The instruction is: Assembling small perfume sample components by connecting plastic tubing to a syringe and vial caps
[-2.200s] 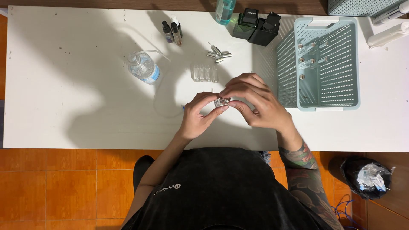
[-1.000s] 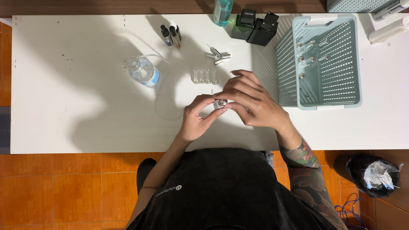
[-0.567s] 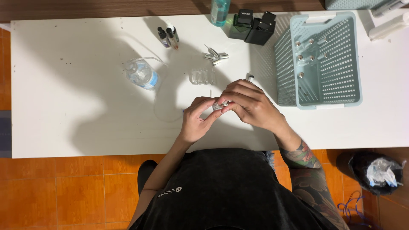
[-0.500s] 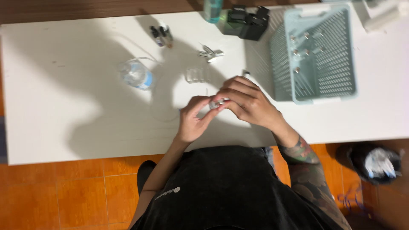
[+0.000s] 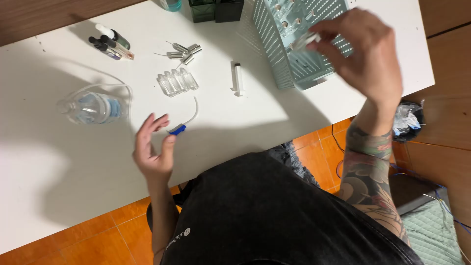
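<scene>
Clear small vial (image 5: 305, 39), blurred, sits pinched in the right hand's (image 5: 365, 54) fingers above the grey-green basket (image 5: 287, 68) at the desk's (image 5: 73, 172) 1 o'clock corner. At 7 o'clock from it the left hand (image 5: 153, 149) hovers, fingers released, beside a blue-tipped tube (image 5: 182, 122). A syringe (image 5: 238, 78) lies between them.

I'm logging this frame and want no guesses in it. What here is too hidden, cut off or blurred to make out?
- Small pale item in the right hand, head view: motion blur and fingers hide its shape.
- Dark boxes and teal bottle: cut off by the top edge.
- Basket contents: too small, partly behind the hand.
- Left hand: blurred; contact with the blue-tipped tube unclear.
</scene>
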